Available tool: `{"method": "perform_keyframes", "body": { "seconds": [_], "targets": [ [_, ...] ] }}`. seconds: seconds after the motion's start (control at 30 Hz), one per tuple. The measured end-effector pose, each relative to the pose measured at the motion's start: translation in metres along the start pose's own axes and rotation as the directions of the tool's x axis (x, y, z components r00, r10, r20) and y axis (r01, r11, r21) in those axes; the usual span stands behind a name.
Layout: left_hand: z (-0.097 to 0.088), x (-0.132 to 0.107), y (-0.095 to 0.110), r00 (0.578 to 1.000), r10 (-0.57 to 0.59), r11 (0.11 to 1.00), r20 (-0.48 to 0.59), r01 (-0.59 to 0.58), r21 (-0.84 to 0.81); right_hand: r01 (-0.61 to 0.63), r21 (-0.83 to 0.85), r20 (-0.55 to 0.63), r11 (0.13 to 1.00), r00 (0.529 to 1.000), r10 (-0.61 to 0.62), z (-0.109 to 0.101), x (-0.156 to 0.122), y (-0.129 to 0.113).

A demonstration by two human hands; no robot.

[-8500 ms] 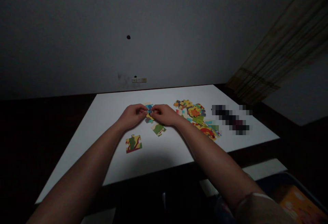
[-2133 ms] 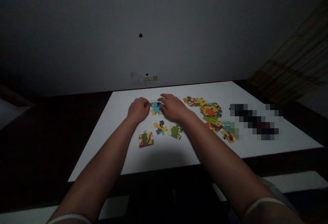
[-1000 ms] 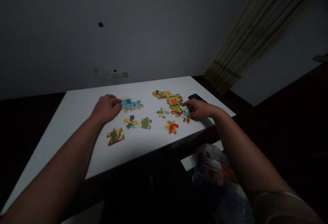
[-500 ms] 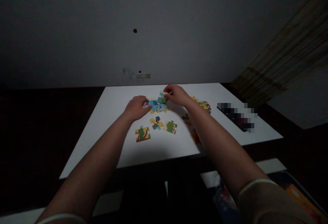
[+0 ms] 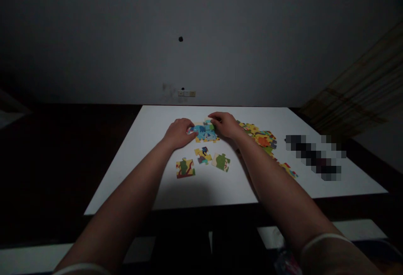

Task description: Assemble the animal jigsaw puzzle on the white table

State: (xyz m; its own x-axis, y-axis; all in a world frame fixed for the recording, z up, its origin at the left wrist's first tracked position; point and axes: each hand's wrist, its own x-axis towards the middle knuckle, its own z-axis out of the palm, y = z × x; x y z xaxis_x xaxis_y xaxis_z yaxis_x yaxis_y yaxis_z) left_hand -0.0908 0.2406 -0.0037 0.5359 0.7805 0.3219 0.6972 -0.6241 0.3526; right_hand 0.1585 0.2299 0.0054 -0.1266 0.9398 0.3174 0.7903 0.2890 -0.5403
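Observation:
On the white table lies a joined section of jigsaw puzzle (image 5: 204, 135), mostly blue with a yellow lower edge. My left hand (image 5: 180, 133) grips its left side between thumb and fingers. With thumb and fingertips, my right hand (image 5: 225, 124) pinches a puzzle piece (image 5: 209, 122) in cream, blue and green at the section's upper right. This piece lies against the section; whether it is fully locked in cannot be seen. Closer to me are three loose pieces: a yellow-and-green one (image 5: 185, 168), a yellow one with a dark figure (image 5: 203, 155) and a green-and-cream one (image 5: 221, 162).
More puzzle pieces (image 5: 264, 139) are heaped right of my right forearm, which partly covers them. A dark, pixelated object (image 5: 313, 157) lies on the right of the table (image 5: 132, 161). Behind stands a grey wall with sockets (image 5: 187, 93); a curtain hangs at right.
My right hand has lowered the puzzle piece from a raised tilt down to the joined section. The left hand keeps its hold. The camera view has shifted, uncovering more pieces at right.

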Motion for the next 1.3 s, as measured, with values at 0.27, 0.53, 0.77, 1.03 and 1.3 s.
{"method": "perform_keyframes", "body": {
  "seconds": [0.27, 0.53, 0.77, 1.03, 1.3],
  "targets": [
    [-0.001, 0.001, 0.002, 0.999, -0.028, 0.998, 0.026, 0.027, 0.051, 0.054, -0.085, 0.025, 0.995, 0.998, -0.052, 0.007, 0.000, 0.004],
    [0.000, 0.002, 0.000, 1.000, -0.007, 0.998, 0.027, 0.005, 0.058, 0.137, -0.202, 0.136, 0.970, 0.984, -0.111, 0.006, -0.005, 0.004],
    [0.003, 0.002, -0.003, 1.000, 0.006, 0.999, 0.008, -0.006, 0.049, 0.214, -0.225, -0.415, 0.951, 0.862, -0.292, -0.057, -0.006, -0.036],
    [0.000, 0.003, -0.001, 1.000, 0.017, 0.999, 0.025, -0.019, 0.051, 0.287, -0.359, -0.751, 0.888, 0.476, -0.458, -0.171, -0.050, -0.067],
    [-0.001, 0.007, -0.003, 0.999, 0.005, 0.999, 0.048, -0.007, 0.040, 0.247, -0.269, -0.726, 0.931, 0.583, -0.364, -0.178, -0.103, -0.040]
  ]
}}
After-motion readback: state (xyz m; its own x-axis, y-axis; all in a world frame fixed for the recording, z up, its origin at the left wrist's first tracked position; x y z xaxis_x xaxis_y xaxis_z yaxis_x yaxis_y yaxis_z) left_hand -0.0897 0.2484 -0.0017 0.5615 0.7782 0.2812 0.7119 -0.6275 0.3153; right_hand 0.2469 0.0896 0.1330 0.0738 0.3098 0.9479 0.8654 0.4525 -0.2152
